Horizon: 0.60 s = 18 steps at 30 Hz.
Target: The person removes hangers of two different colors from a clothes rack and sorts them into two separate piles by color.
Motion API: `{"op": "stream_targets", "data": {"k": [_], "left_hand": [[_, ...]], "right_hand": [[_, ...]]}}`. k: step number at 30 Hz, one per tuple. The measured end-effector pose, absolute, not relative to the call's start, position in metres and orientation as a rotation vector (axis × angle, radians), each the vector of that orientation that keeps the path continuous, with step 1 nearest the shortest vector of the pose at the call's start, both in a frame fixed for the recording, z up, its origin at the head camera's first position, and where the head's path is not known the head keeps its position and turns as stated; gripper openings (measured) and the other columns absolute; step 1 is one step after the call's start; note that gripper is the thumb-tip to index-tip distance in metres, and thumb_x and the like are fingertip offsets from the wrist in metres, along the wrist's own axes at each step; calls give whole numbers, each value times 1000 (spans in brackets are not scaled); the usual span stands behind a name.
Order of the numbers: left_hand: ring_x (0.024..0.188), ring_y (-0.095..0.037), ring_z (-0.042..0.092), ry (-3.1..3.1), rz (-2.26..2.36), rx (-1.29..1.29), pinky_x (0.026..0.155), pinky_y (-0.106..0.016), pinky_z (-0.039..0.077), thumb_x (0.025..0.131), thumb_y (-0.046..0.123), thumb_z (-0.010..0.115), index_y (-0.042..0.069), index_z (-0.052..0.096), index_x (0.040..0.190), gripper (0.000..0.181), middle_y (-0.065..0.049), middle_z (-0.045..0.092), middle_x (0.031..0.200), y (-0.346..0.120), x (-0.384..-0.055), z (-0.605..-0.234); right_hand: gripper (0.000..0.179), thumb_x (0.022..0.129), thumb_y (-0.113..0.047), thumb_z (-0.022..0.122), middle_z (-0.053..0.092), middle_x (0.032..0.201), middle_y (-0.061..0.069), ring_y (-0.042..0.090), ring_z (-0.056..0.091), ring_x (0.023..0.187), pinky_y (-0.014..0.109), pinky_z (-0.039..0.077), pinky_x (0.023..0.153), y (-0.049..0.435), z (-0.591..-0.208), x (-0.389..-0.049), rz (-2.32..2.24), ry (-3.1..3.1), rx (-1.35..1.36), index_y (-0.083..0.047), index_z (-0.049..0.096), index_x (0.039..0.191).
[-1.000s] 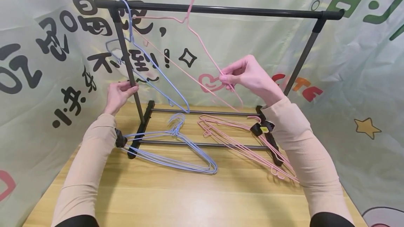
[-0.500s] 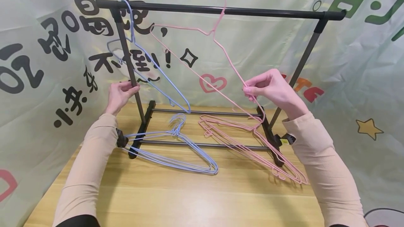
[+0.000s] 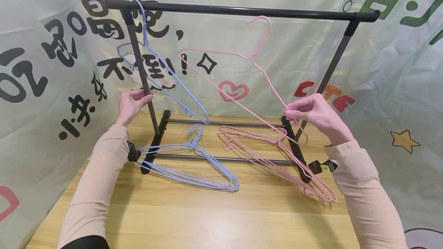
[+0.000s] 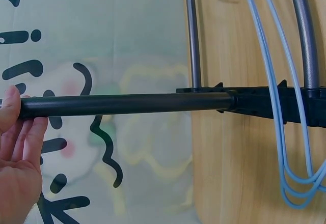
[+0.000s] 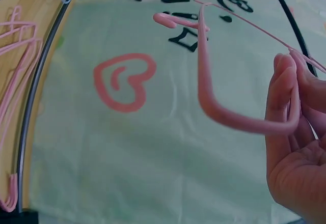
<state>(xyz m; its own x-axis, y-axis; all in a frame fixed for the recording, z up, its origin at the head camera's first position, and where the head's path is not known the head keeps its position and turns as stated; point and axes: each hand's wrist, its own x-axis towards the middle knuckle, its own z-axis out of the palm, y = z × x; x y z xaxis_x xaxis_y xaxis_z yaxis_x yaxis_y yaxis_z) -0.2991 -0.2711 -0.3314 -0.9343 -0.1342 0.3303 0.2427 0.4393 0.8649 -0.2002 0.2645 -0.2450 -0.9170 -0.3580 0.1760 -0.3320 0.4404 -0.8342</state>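
My right hand (image 3: 316, 116) pinches a pink wire hanger (image 3: 271, 86) by its right shoulder, between thumb and fingers. The hanger is tilted, with its hook just under the top bar (image 3: 235, 10) of a black rack in the head view. Its bent end (image 5: 244, 124) loops by the fingers in the right wrist view. My left hand (image 3: 129, 105) holds the rack's left post (image 4: 127, 104), thumb on one side and fingers on the other. One blue hanger (image 3: 144, 22) hangs from the bar near its left end.
Several blue hangers (image 3: 194, 145) lie overlapped on the wooden table (image 3: 214, 218) at the rack's left foot. A bundle of pink hangers (image 3: 226, 145) lies at the right, across the lower rails. Printed cloth (image 3: 398, 87) surrounds the table.
The right hand has moved right and downward with the pink hanger, whose hook has gone from above the bar to below it in the head view. The left hand stays on the post.
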Motion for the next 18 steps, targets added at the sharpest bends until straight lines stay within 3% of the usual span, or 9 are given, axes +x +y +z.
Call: {"op": "stream_targets", "data": {"k": [4, 14, 18], "left_hand": [[79, 18, 62, -2345, -1496, -93, 79, -7, 46, 89, 33, 77, -6, 71, 118, 49, 32, 71, 80, -272, -299, -332], [80, 18, 62, -2353, -1496, -81, 80, -8, 46, 92, 27, 75, -4, 71, 119, 42, 37, 67, 78, -272, -299, -331], [80, 17, 62, -2341, -1500, -94, 79, -7, 46, 92, 25, 75, -5, 71, 119, 41, 32, 70, 81, -272, -300, -331]], "right_hand": [[8, 92, -3, 71, 72, 68, -2, 18, 64, 58, 29, 54, 61, 275, -256, -199, -1508, 2650, -599, -6, 78, 94], [11, 95, -3, 67, 72, 71, -1, 15, 65, 59, 26, 56, 63, 302, -285, -195, -1508, 2618, -523, -7, 77, 94], [11, 96, -2, 65, 72, 70, -1, 14, 65, 59, 25, 56, 64, 314, -298, -193, -1483, 2623, -511, -3, 76, 93]]}}
